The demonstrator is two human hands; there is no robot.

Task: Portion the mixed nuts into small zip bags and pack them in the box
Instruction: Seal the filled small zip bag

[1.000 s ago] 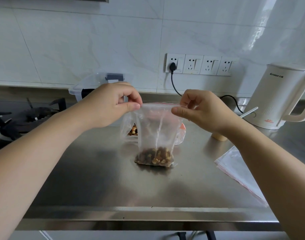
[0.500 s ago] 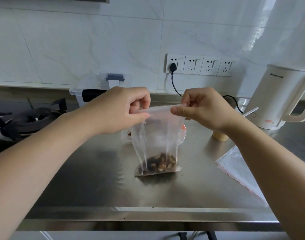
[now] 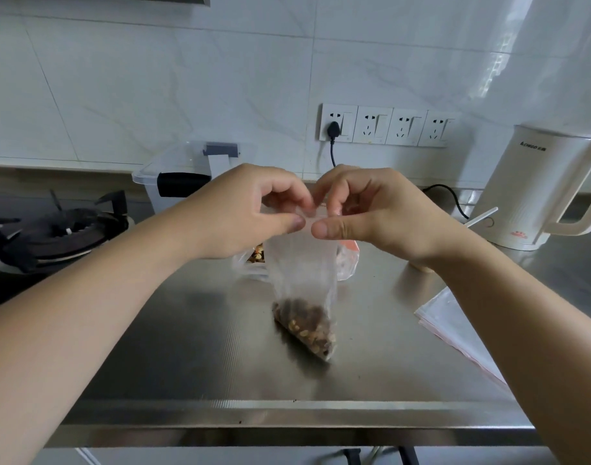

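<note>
Since both thumbs meet at the top seam, looks like sealing | left hand (image 3: 243,209) and right hand (image 3: 371,213) both pinch the small zip bag (image 3: 304,273) mouth, fingers curled | nuts (image 3: 307,325) sag mid-counter, toward front edge | box (image 3: 186,176) waits at back edge

A single wide-angle view from the person's head looks forward and down across the steel counter (image 3: 193,350) toward the tiled wall. The counter's front edge runs along the bottom, close under the camera. Left of the counter lies a gas hob (image 3: 52,229); at its right rear stands a kettle (image 3: 528,189), probably bowed by lens distortion. No second view overlaps.
</note>
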